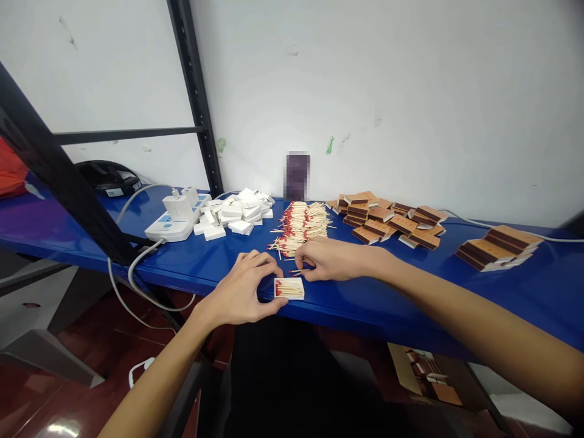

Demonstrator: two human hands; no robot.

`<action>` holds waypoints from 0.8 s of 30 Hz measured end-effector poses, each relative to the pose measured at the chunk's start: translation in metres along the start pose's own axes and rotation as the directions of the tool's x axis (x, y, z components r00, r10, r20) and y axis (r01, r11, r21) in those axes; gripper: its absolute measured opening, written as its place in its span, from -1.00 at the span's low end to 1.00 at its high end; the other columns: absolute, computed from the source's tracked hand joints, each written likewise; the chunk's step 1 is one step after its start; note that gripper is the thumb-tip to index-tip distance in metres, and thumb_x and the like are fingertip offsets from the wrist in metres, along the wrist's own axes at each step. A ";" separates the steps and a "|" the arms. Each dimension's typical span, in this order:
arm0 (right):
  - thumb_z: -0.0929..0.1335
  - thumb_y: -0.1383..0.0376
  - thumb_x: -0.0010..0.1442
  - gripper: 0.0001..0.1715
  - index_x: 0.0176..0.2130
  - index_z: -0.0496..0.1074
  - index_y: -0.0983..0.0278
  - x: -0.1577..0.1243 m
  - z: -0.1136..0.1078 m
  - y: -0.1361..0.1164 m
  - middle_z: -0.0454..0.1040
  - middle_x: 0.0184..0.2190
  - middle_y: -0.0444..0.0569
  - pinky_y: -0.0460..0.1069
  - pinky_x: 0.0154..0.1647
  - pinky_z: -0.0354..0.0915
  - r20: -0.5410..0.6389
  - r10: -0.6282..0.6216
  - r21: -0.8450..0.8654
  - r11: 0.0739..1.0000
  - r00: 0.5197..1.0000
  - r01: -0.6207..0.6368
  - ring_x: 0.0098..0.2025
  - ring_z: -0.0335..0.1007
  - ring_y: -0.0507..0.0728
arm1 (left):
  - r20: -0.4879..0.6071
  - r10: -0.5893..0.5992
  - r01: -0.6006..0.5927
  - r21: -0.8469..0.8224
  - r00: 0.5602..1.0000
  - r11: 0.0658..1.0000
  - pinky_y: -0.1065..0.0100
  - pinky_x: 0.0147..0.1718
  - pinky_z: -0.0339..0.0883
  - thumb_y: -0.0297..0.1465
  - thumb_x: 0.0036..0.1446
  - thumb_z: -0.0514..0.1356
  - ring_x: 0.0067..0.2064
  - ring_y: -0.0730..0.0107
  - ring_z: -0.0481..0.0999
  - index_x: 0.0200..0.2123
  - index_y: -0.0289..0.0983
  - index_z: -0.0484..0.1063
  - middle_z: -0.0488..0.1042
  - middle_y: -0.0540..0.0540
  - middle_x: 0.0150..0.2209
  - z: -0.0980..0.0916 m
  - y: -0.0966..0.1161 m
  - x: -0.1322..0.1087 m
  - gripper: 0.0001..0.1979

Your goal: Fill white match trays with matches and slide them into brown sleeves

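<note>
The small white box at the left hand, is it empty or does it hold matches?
Not empty: red-tipped matches lie inside the white box, seen through its open top.

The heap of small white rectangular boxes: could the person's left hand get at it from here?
Probably yes: just blue tabletop shows between the left hand and the white boxes, though that hand is holding a small white tray of red-tipped matches.

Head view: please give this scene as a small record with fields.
Left hand: thumb and finger around small white cardboard tray
Right hand: seems to pinch red-tipped wooden matches
Tray contents: similar matches, red heads left
Behind tray: loose heap of matches
Left side: heap of white rectangular cardboard pieces
Right side: heap of orange-brown cardboard matchbox sleeves
Surface: glossy blue shelf
</note>
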State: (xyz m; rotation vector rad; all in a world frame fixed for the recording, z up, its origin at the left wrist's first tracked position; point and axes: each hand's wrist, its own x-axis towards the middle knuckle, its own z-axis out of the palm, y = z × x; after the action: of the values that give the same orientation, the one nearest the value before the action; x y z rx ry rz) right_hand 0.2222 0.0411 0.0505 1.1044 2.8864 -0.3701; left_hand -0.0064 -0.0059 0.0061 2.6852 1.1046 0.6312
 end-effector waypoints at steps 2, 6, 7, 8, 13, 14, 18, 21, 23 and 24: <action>0.33 0.34 0.10 -0.90 -0.34 0.47 0.28 0.003 0.002 -0.001 0.45 -0.45 -0.08 -0.08 -0.42 0.10 0.000 -0.008 -0.001 1.000 1.000 0.008 -0.43 0.26 0.05 | 0.002 0.007 -0.007 -0.003 1.000 1.000 0.12 -0.02 0.16 -0.18 0.09 0.26 -0.08 0.16 0.36 -0.19 -0.18 0.42 0.45 -0.06 -0.09 0.000 0.000 0.000 -0.73; 0.32 0.37 0.09 -0.92 -0.38 0.44 0.30 0.003 0.000 -0.001 0.45 -0.46 -0.07 -0.08 -0.44 0.10 -0.022 -0.003 0.002 1.000 1.000 0.003 -0.45 0.25 0.04 | 0.001 -0.002 0.002 -0.003 1.000 1.000 0.13 -0.02 0.16 -0.16 0.10 0.26 -0.07 0.17 0.36 -0.19 -0.18 0.42 0.45 -0.05 -0.09 0.000 0.000 0.000 -0.73; 0.32 0.37 0.10 -0.92 -0.38 0.44 0.30 0.001 -0.001 -0.002 0.44 -0.48 -0.09 -0.08 -0.44 0.09 -0.039 0.002 0.014 1.000 0.999 -0.001 -0.46 0.24 0.03 | -0.003 -0.012 0.012 -0.003 1.000 1.000 0.12 -0.02 0.16 -0.15 0.11 0.26 -0.07 0.17 0.35 -0.19 -0.19 0.41 0.45 -0.05 -0.09 0.001 0.000 0.000 -0.72; 0.32 0.36 0.11 -0.92 -0.37 0.44 0.30 0.000 -0.002 -0.004 0.43 -0.49 -0.10 -0.08 -0.45 0.09 -0.058 0.003 0.034 0.999 0.998 -0.001 -0.47 0.23 0.03 | -0.007 -0.022 0.022 -0.003 1.000 1.000 0.12 -0.02 0.15 -0.14 0.12 0.25 -0.07 0.16 0.35 -0.19 -0.18 0.41 0.45 -0.05 -0.09 0.001 0.001 0.000 -0.72; 0.34 0.29 0.13 -0.89 -0.33 0.46 0.28 -0.009 -0.004 -0.024 0.43 -0.45 -0.10 -0.09 -0.43 0.10 -0.035 -0.028 0.102 0.994 0.999 0.032 -0.44 0.25 0.03 | -0.020 -0.040 0.041 0.010 0.999 0.999 0.09 0.01 0.13 -0.09 0.14 0.23 -0.06 0.15 0.35 -0.20 -0.19 0.41 0.45 -0.05 -0.09 0.003 0.000 0.001 -0.69; 0.34 0.28 0.14 -0.88 -0.33 0.46 0.28 -0.011 -0.004 -0.026 0.45 -0.44 -0.08 -0.09 -0.42 0.11 -0.029 -0.027 0.097 0.995 0.999 0.030 -0.43 0.26 0.04 | -0.021 -0.041 0.042 0.012 0.999 0.999 0.09 0.01 0.13 -0.08 0.15 0.23 -0.06 0.15 0.35 -0.20 -0.19 0.41 0.45 -0.05 -0.10 0.003 0.000 0.001 -0.69; 0.29 0.28 0.21 -0.86 -0.29 0.43 0.28 -0.028 -0.002 -0.015 0.45 -0.44 -0.06 -0.07 -0.42 0.09 -0.133 0.111 0.048 0.993 0.985 -0.105 -0.43 0.27 0.06 | -0.026 -0.040 0.041 0.003 0.999 0.999 0.09 0.02 0.12 -0.08 0.14 0.23 -0.07 0.17 0.35 -0.19 -0.19 0.41 0.44 -0.04 -0.09 0.004 -0.001 0.001 -0.68; 0.30 0.25 0.21 -0.82 -0.22 0.43 0.28 -0.045 0.003 0.006 0.45 -0.41 -0.02 -0.04 -0.41 0.09 -0.134 0.229 -0.038 0.971 0.964 -0.236 -0.39 0.30 0.11 | -0.021 -0.027 0.027 -0.017 0.999 0.999 0.11 0.01 0.14 -0.08 0.14 0.24 -0.07 0.18 0.34 -0.18 -0.19 0.43 0.43 -0.04 -0.10 0.004 -0.001 0.001 -0.67; 0.30 0.17 0.24 -0.74 -0.17 0.44 0.27 -0.053 0.008 0.017 0.47 -0.33 0.02 -0.03 -0.36 0.11 -0.120 0.237 -0.048 0.968 0.964 -0.244 -0.32 0.34 0.15 | -0.010 -0.017 0.017 -0.031 1.000 0.999 0.13 0.00 0.15 -0.07 0.15 0.23 -0.07 0.18 0.34 -0.17 -0.18 0.45 0.43 -0.05 -0.10 0.003 -0.001 0.002 -0.67; 0.29 0.13 0.25 -0.70 -0.15 0.44 0.27 -0.056 0.011 0.021 0.47 -0.29 0.04 -0.03 -0.34 0.13 -0.128 0.234 -0.044 0.969 0.964 -0.241 -0.29 0.35 0.16 | -0.005 -0.014 0.013 -0.036 1.000 0.999 0.13 0.00 0.15 -0.07 0.16 0.23 -0.07 0.18 0.35 -0.16 -0.18 0.46 0.43 -0.05 -0.10 0.003 -0.001 0.002 -0.67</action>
State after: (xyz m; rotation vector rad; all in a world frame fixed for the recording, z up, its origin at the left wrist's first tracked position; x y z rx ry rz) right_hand 0.2769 0.0172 0.0416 1.4914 2.7967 -0.2124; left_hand -0.0044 -0.0039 0.0042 2.6451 1.1012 0.6496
